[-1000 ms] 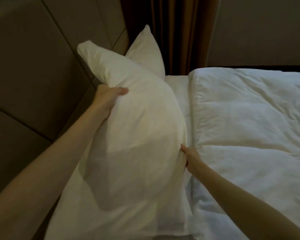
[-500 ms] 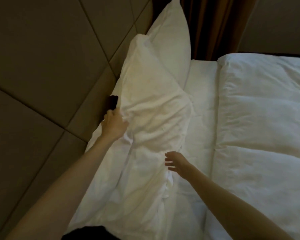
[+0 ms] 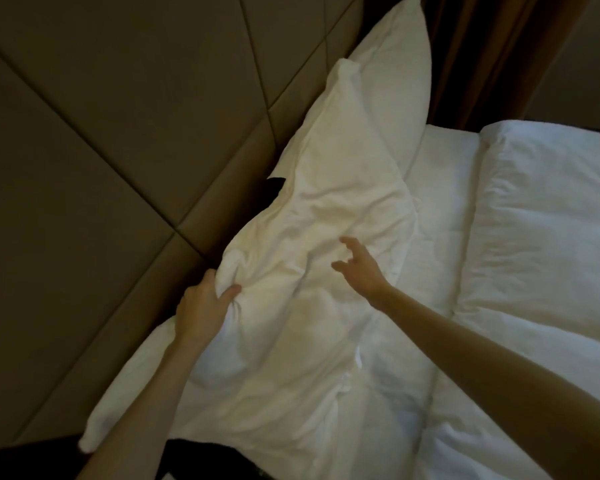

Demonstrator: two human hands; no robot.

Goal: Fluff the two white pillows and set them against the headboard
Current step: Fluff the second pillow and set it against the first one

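Note:
The near white pillow (image 3: 329, 188) lies crumpled along the padded brown headboard (image 3: 125, 109), its far corner leaning up against it. My left hand (image 3: 205, 306) grips a bunched fold at the pillow's headboard-side edge. Just above the pillow's middle hovers my right hand (image 3: 359, 268), fingers spread and holding nothing. The second white pillow (image 3: 399, 64) stands upright against the headboard farther back, partly hidden by the near one.
A white duvet (image 3: 548, 230) covers the bed to the right, with a strip of white sheet (image 3: 440, 202) between it and the pillows. Brown curtains (image 3: 482, 53) hang behind the bed's far side. A small dark object (image 3: 274, 188) shows between pillow and headboard.
The near pillow has gone from held up to lying against the headboard. My left hand slid down its edge toward me and bunched the fabric. My right hand let go and moved over the pillow's middle.

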